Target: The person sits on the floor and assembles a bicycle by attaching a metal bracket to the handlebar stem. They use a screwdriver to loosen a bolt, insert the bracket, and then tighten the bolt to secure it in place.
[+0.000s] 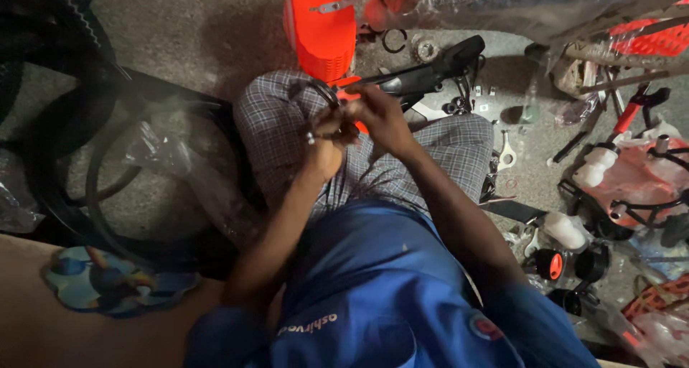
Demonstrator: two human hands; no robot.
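I sit on the floor and both hands meet over my lap above checked trousers [287, 138]. My left hand [331, 132] is closed around a thin dark cable [314, 89] with a small metal end hanging below the fist. My right hand [377, 113] pinches the same cable close beside the left fingers. An orange-handled tool [349, 89] lies just behind the hands, partly hidden by them. How the cable runs past the fists is hard to make out.
An orange plastic part [321, 27] and a black bicycle saddle [430, 70] lie ahead. Plastic-wrapped tyres [151, 174] are on the left. Loose tools, a spanner [507, 152], small wheels [552, 264] and wrapped frame parts [631, 174] crowd the right side.
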